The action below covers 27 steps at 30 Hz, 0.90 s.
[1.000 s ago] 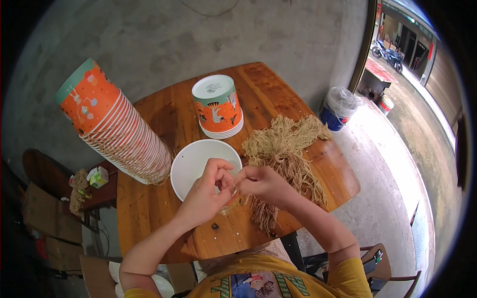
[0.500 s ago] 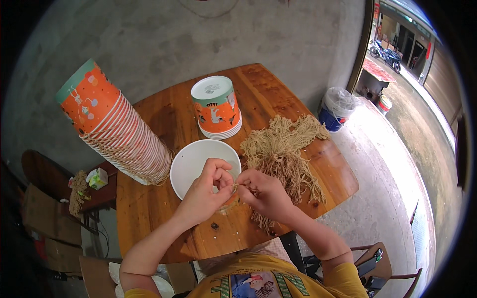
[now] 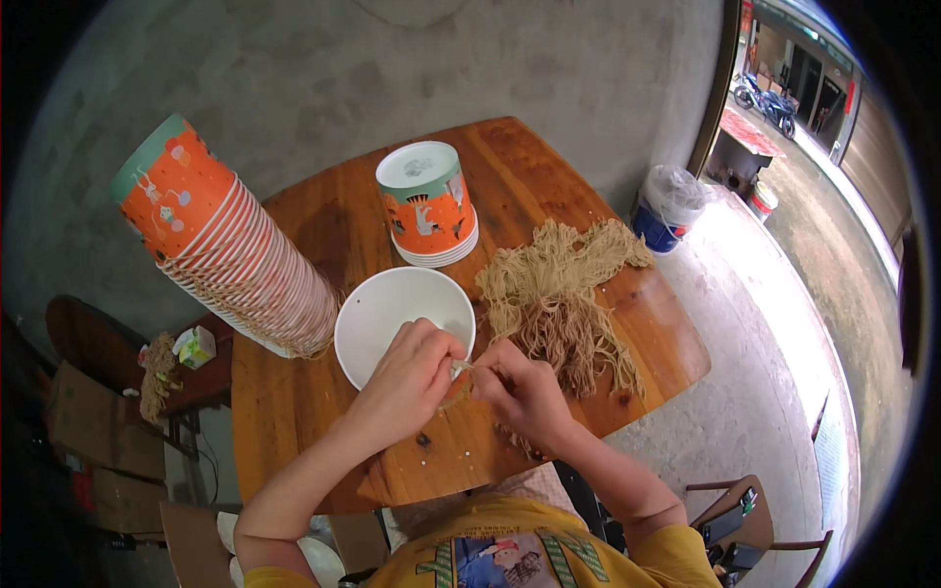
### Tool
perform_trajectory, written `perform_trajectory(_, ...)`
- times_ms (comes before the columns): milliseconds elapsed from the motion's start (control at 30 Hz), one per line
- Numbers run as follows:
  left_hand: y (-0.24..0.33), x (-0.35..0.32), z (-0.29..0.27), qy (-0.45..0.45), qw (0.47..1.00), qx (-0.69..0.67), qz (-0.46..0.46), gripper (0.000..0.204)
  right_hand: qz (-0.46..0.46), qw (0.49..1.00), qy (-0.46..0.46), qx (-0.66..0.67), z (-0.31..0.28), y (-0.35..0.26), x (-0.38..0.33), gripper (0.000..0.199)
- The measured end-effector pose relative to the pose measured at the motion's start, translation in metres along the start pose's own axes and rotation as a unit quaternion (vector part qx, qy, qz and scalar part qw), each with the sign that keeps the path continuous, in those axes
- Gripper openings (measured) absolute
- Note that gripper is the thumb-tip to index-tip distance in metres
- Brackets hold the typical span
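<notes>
The person's left hand [image 3: 407,380] and right hand [image 3: 526,392] are pinching a small pale strand [image 3: 461,366] between them, fingertips closed on it, by the near right rim of a white tub [image 3: 387,306]. A tan fibre bundle [image 3: 564,284] is lying just right; beyond, upturned orange tubs [image 3: 429,211] are standing on the wooden table [image 3: 333,441].

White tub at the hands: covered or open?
Open. The white tub is uncovered: its inside shows, though the left hand hides part of it.

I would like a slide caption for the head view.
Left hand and right hand meet at a small pale piece by a white tub, near tan strands.
</notes>
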<state>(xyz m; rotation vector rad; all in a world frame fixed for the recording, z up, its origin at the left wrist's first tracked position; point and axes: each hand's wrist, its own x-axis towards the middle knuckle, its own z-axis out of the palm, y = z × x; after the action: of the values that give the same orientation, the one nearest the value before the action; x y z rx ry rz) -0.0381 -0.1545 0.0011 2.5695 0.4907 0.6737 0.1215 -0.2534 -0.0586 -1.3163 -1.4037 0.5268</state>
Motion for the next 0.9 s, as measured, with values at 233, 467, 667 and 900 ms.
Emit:
perform_trajectory(233, -0.001, 0.000, 0.003, 0.006, 0.999, 0.034, 0.015, 0.010, 0.178, 0.962, -0.049, 0.204, 0.005, -0.013, -0.010, 0.007)
perform_trajectory(467, 0.004, 0.001, 0.004, 0.018, 0.998, 0.058, 0.020, 0.011, 0.111, 0.961, -0.018, 0.253, 0.029, 0.007, -0.018, 0.007)
perform_trajectory(667, 0.001, -0.004, 0.000, 0.085, 0.995, 0.048, 0.000, 0.014, 0.220, 0.913, -0.031, 0.342, 0.032, -0.022, -0.019, 0.009)
perform_trajectory(900, 0.034, -0.080, 0.030, 0.224, 0.888, -0.287, -0.281, 0.013, 0.202, 0.960, -0.093, 0.169, 0.025, -0.034, -0.058, 0.017)
